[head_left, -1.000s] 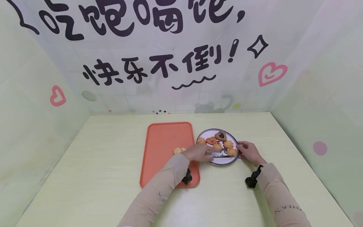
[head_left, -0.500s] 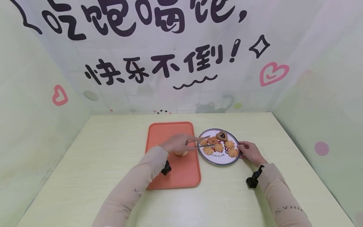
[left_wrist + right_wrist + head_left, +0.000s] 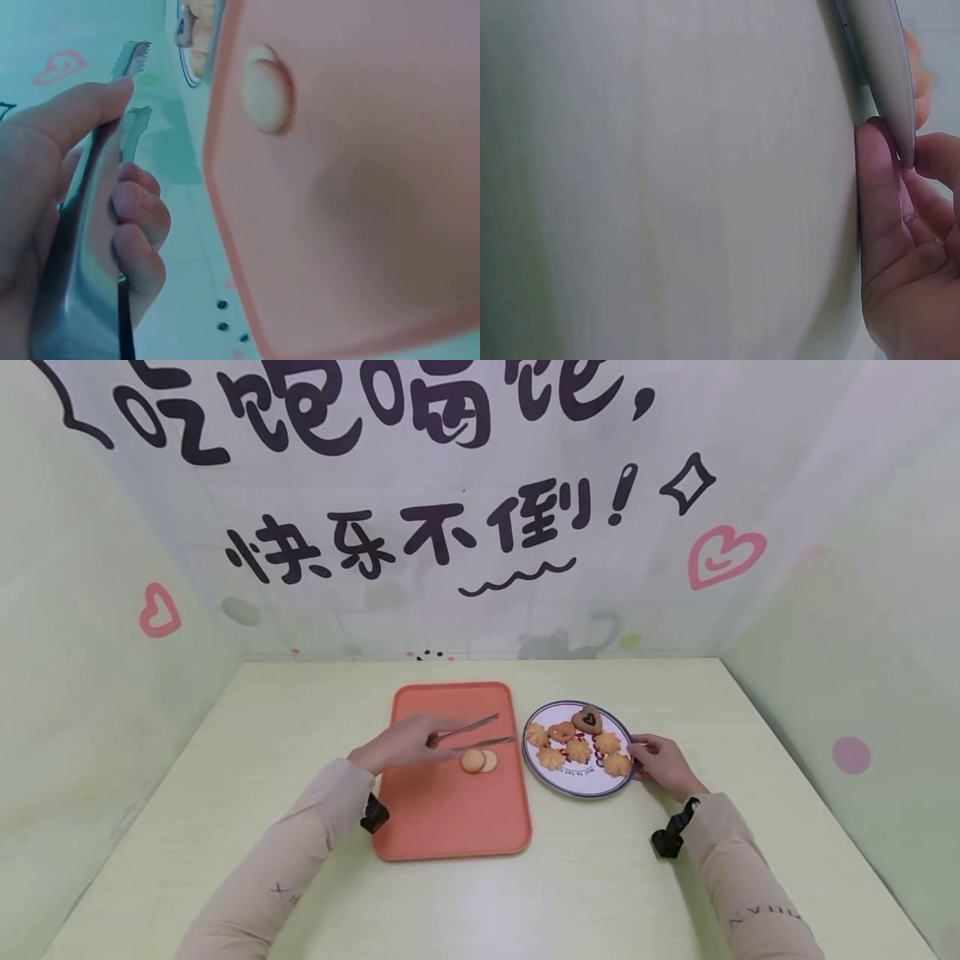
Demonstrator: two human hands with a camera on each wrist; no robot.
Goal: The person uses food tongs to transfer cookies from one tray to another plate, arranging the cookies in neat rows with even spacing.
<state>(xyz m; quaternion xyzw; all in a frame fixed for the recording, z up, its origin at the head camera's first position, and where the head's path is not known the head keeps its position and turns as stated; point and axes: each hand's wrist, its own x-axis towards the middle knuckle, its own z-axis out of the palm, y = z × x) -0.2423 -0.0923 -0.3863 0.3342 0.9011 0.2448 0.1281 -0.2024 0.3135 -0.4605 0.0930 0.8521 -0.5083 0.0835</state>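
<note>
Presently we note the left hand (image 3: 401, 745) gripping empty tongs (image 3: 471, 734) above two round cookies (image 3: 477, 762) on the orange tray (image 3: 450, 814), while the right hand (image 3: 660, 762) pinches the plate (image 3: 581, 785) rim, likely steadying it on the bench (image 3: 600, 877).

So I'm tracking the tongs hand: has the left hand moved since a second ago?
Yes. The left hand with the tongs has drawn leftward, off the plate and over the orange tray.

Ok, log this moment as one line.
left hand: grips metal tongs, empty | round cookies: on orange tray | right hand: holds white plate
</note>
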